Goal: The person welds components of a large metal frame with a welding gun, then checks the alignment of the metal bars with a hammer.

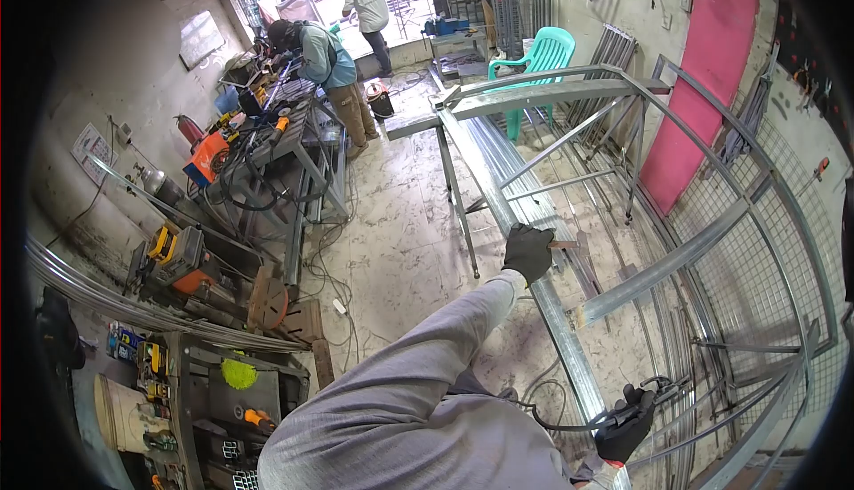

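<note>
My left hand (528, 254), in a black glove, is closed over the long galvanized steel tube (569, 348) of a welded frame. A short brown piece (564, 244) sticks out to the right of its fist; I cannot make out its kind. Lower right, my gloved right hand (626, 426) is closed on a welding clamp (665, 389) fed by a black cable (556, 425). The clamp's jaws point right, beside the tube. Curved grey bars (725, 223) of the metal frame spread out on the right.
A person (327, 67) in a dark mask bends over a cluttered workbench (298, 129); another person (367, 9) stands by the bright doorway. A green plastic chair (544, 52) stands behind the frame. Cables (351, 312) cross the floor. Tool shelves (182, 392) stand lower left.
</note>
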The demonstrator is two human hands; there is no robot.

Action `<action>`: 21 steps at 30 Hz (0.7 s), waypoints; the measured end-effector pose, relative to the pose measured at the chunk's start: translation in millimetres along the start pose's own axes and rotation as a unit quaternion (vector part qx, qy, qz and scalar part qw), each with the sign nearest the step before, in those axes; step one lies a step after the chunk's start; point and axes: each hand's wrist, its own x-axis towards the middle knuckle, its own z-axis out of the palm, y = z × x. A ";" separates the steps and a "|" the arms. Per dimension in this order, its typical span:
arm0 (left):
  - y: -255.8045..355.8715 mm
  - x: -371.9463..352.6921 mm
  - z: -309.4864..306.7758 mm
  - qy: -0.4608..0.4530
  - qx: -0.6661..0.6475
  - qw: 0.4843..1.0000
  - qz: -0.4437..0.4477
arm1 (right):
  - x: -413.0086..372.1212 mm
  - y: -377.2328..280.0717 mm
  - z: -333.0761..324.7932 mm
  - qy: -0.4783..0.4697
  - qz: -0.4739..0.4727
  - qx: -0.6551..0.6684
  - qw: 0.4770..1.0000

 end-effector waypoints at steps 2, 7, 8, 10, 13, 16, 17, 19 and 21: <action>1.1 0.4 -1.8 -0.002 0.001 1.000 -0.002 | -0.3 -0.8 0.6 0.007 0.008 0.005 1.000; 1.5 0.5 -2.5 0.001 -0.001 1.000 -0.004 | 2.6 4.0 -2.9 -0.004 -0.002 0.003 1.000; 1.5 0.4 -2.2 0.001 -0.002 1.000 -0.004 | 2.5 4.3 -3.1 -0.012 -0.019 -0.008 1.000; 0.6 0.4 -0.3 0.005 -0.002 1.000 -0.002 | 1.0 1.9 -1.0 -0.004 -0.009 -0.001 1.000; 0.1 0.6 -0.2 0.003 0.000 1.000 0.000 | -0.5 -0.6 2.7 0.007 0.003 0.013 1.000; 0.1 0.5 -1.8 0.000 -0.004 1.000 0.003 | -0.4 -0.8 2.5 0.012 0.008 0.022 1.000; 0.2 0.6 -2.4 0.000 -0.004 1.000 0.003 | -0.1 -0.6 2.4 0.014 0.012 0.026 0.999; 0.3 0.7 -2.9 -0.004 -0.007 1.000 0.001 | 0.3 -0.4 2.2 0.012 0.008 0.021 1.000; 0.4 1.0 -2.9 -0.007 -0.007 1.000 -0.001 | 0.8 -0.2 1.9 0.011 0.005 0.016 1.000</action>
